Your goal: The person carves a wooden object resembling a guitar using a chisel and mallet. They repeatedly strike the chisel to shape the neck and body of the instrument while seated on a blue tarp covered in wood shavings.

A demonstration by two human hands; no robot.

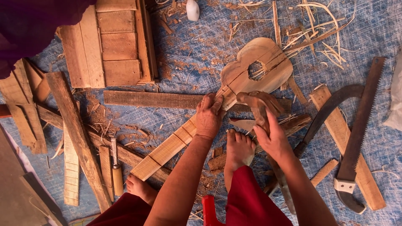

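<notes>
A guitar-shaped wooden cutout point(255, 69) with a round hole and a long neck lies on the blue tarp. My left hand point(208, 115) presses down on the neck where it meets the body. My right hand point(272, 138) grips the wooden handle of a hatchet-like tool point(255, 106), whose head sits just beside the body's lower edge, with a pale blade showing beneath it. My bare foot point(238, 148) rests between my hands, under the neck.
A handsaw point(360, 134) and a curved dark blade point(326, 111) lie to the right on planks. A chisel point(116, 167) lies at left among wood strips and shavings. A slatted wooden panel point(113, 42) sits at the top left, and my other foot point(140, 188) is at the bottom.
</notes>
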